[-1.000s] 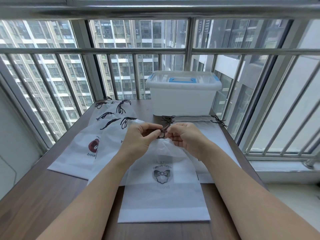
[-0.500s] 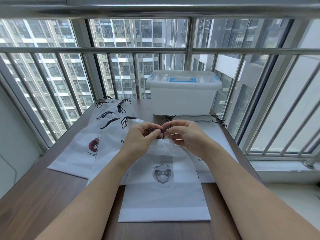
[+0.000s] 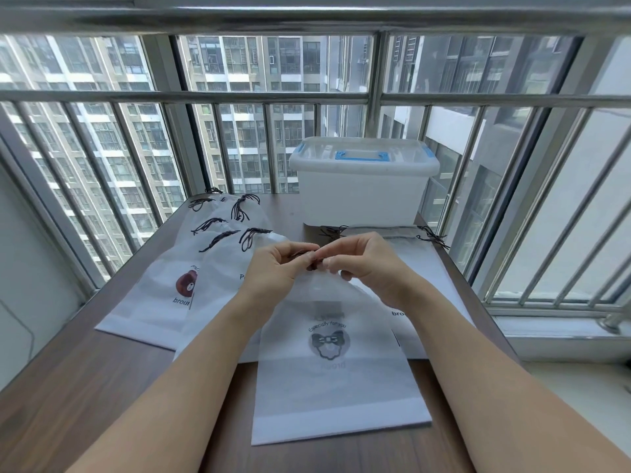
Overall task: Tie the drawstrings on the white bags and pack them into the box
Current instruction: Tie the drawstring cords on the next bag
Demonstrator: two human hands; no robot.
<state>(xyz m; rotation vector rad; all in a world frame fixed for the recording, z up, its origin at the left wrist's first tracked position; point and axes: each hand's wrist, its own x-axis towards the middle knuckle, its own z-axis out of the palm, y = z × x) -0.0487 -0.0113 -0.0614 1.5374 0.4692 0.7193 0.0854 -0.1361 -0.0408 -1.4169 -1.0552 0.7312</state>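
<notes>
Head cam: left hand (image 3: 273,268) & right hand (image 3: 365,264) both pinch the dark drawstring (image 3: 311,264) atop the front white bag (image 3: 334,380), lying mid-desk (image 3: 85,397). Lidded box (image 3: 362,196) sits behind, w/ more bags (image 3: 153,302) to the left.

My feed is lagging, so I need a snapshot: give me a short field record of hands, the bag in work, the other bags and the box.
left hand: pinches the dark drawstring at the bag's gathered neck
right hand: pinches the same drawstring
bag in work: white, bow print, flat on the table, neck lifted
left pile: overlapping white bags, necks gathered
right pile: bags lying flat, necks ungathered
box: lid on, blue handle, at the table's far edge
bags in box: cannot tell
</notes>
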